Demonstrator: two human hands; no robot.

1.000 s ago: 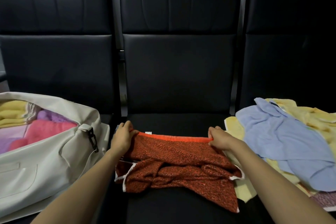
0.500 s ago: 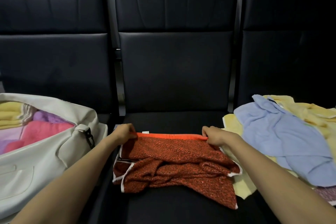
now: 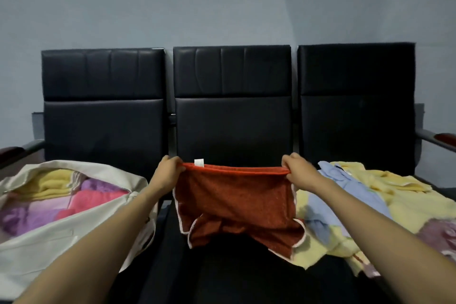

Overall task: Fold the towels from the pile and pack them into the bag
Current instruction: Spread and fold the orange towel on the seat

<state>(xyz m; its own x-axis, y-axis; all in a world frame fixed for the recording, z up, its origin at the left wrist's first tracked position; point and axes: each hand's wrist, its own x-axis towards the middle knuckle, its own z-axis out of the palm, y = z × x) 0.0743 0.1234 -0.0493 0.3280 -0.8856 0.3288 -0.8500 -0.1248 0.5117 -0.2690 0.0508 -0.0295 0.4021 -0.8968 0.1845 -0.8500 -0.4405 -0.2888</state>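
Rust-red towel (image 3: 234,200) is held above the middle seat (image 3: 229,279), top hem pinched at both corners by left hand (image 3: 169,172) and right hand (image 3: 297,171); light and limp, it is judged best gripped there.

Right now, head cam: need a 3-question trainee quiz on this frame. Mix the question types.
1. True or false: the left hand and the right hand each grip a top corner of the orange towel.
2. Multiple choice: the white bag lies on (A) the left chair, (B) the middle chair, (C) the right chair.
3. Short answer: in the unfolded pile, what colour is the towel lying on the yellow towel?

Key: 1 true; 2 A; 3 light blue, the light blue towel.
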